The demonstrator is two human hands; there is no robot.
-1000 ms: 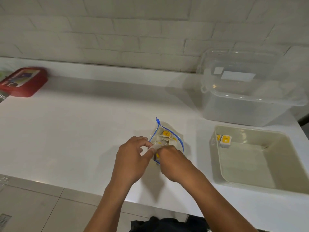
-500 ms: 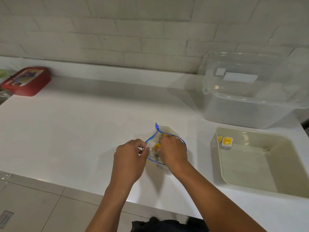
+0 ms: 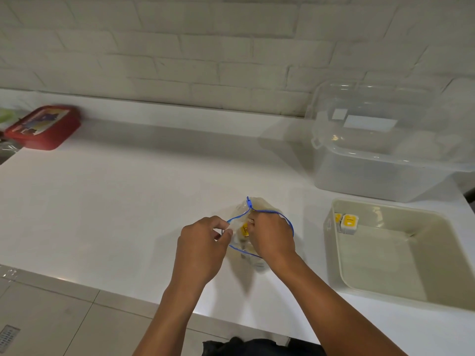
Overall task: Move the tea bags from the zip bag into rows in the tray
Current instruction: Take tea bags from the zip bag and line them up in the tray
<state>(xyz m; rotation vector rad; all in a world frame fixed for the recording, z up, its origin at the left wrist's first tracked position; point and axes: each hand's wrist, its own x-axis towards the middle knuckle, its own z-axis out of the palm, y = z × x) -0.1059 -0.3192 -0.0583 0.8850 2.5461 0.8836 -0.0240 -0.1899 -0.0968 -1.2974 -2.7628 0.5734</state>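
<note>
A clear zip bag (image 3: 257, 204) with a blue seal rim stands open on the white counter. My left hand (image 3: 203, 249) pinches the bag's left rim. My right hand (image 3: 272, 233) is inside the mouth, fingers closed around a yellow-labelled tea bag (image 3: 245, 229). More tea bags lie dimly below in the bag. To the right sits the beige tray (image 3: 334, 253), with two yellow-topped tea bags (image 3: 349, 223) standing side by side in its far left corner.
A clear lidded storage box (image 3: 380, 160) stands behind the tray against the brick wall. A red tin (image 3: 42, 127) lies at the far left of the counter. The counter's front edge runs just below my forearms, with tiled floor beyond.
My right hand has gone deeper into the bag's mouth and closed on a tea bag. My left hand still holds the rim. The tray's contents are unchanged.
</note>
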